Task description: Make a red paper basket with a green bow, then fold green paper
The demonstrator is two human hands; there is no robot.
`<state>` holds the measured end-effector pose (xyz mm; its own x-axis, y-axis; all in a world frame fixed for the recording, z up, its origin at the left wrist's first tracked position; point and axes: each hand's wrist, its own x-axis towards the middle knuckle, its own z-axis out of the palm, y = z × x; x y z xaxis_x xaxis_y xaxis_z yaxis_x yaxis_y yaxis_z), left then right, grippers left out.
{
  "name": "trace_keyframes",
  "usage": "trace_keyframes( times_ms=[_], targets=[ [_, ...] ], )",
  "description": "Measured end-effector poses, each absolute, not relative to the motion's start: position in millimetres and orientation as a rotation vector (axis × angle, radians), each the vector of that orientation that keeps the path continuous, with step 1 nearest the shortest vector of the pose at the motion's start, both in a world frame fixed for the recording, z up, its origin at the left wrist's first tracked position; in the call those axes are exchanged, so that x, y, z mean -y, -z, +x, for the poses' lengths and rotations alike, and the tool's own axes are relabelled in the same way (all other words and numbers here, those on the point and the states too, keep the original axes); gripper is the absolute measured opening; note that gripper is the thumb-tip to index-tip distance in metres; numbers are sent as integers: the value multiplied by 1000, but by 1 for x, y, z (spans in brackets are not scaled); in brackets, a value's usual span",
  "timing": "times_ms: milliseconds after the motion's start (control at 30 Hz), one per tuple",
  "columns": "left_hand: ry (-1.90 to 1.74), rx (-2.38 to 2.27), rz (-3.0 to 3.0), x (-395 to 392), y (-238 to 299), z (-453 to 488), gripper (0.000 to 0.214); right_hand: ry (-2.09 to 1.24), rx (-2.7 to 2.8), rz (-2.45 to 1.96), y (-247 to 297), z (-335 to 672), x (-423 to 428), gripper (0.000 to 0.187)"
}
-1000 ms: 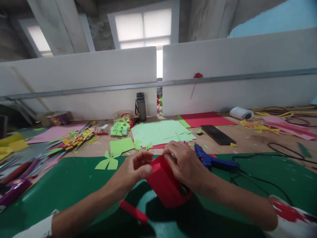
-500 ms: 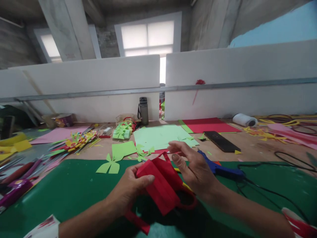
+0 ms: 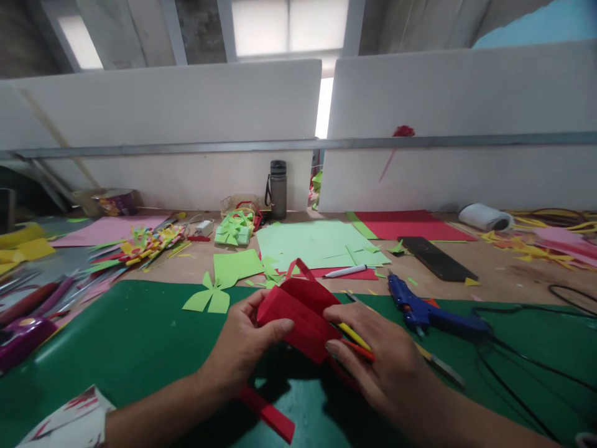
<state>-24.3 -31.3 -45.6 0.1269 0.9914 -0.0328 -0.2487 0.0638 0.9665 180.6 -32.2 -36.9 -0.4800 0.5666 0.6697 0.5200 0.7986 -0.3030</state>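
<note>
My left hand (image 3: 245, 348) is closed on the left end of a folded red paper piece (image 3: 298, 311), held just above the green cutting mat (image 3: 130, 336). My right hand (image 3: 380, 364) lies against the paper's right side with its fingertips touching it. Red and yellow scissors (image 3: 357, 341) sit in that hand, their blade (image 3: 443, 368) pointing right. A loose red paper strip (image 3: 273, 418) lies on the mat under my left wrist.
A blue glue gun (image 3: 429, 314) with black cable (image 3: 536, 358) lies right of my hands. Behind are light green sheets (image 3: 317, 242), a white pen (image 3: 345, 271), a black phone (image 3: 436, 258), a red sheet (image 3: 410, 224), a grey bottle (image 3: 278, 188), and coloured strips (image 3: 144, 246) at left.
My right hand came down from above the red paper to its right side. The left hand has kept its grip. The camera view shifted slightly left and down.
</note>
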Motion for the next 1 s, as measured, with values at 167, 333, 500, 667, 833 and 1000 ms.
trace_keyframes(
  times_ms=[167, 333, 500, 667, 833, 1000],
  targets=[
    [-1232, -1049, 1360, 41, 41, -21, 32, -237, 2171, -939, 36, 172, 32, 22],
    [-1181, -812, 1428, 48, 44, -23, 45, -329, 2246, -906, 35, 168, 32, 11],
    [-1153, -707, 1212, 47, 43, -26, 46, -314, 2260, -834, 35, 170, 29, 13],
    [-1246, -999, 1282, 47, 37, -42, 47, 200, 2310, -715, 37, 167, 27, 23],
    [-1222, -1152, 1408, 51, 38, -63, 40, 268, 2417, -622, 49, 152, 28, 25],
    [-1055, -1155, 1092, 49, 47, -60, 41, 54, 2329, -631, 63, 135, 31, 18]
  ],
)
